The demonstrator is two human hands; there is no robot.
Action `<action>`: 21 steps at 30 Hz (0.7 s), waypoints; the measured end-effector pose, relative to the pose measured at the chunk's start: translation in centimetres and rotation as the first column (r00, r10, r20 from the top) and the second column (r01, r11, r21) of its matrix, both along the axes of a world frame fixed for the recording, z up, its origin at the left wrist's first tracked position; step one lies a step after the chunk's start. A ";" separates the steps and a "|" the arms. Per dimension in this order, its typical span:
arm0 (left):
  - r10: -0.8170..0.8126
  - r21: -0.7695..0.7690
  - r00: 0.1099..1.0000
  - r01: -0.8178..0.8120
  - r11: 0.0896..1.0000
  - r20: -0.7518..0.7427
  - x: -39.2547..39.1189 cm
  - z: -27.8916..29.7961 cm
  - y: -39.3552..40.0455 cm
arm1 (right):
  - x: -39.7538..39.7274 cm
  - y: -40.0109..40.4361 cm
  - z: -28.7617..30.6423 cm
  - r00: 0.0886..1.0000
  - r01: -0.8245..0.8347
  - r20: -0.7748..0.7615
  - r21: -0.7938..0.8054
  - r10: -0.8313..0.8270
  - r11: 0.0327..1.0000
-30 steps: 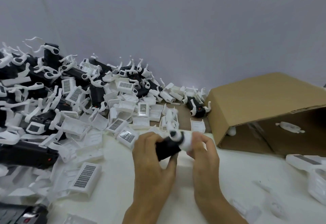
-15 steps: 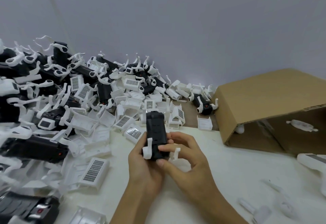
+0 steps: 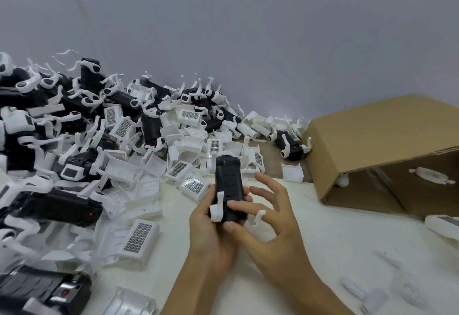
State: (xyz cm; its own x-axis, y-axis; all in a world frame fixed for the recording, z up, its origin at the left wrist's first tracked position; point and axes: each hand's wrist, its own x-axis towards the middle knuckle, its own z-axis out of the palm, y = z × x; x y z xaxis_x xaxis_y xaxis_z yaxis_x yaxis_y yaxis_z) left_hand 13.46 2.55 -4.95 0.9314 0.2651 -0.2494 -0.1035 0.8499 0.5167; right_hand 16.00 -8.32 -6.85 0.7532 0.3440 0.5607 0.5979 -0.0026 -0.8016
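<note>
A black oblong body (image 3: 228, 185) with white clip arms at its lower sides stands upright in front of me, above the white table (image 3: 323, 252). My left hand (image 3: 211, 237) grips its lower end from the left and below. My right hand (image 3: 270, 225) presses its thumb on the front of the body while its fingers spread out, loosely extended, to the right. A white clip arm (image 3: 259, 216) pokes out between the fingers of that hand.
A big heap of black bodies and white covers with grilles (image 3: 99, 141) fills the left and back. A cardboard box (image 3: 387, 156) lies on its side at the right, a white part (image 3: 432, 174) inside. Loose white parts (image 3: 367, 295) lie near the front right.
A second ago both hands held the black body sideways. It then turned upright. Since half a second ago my right fingers have lifted off and spread, with the thumb staying on it.
</note>
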 end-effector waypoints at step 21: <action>-0.017 -0.001 1.000 0.017 1.000 0.024 -0.2 0.2 0.0 | 0.2 0.0 -0.2 1.000 0.019 -0.025 0.036 -0.018 0.999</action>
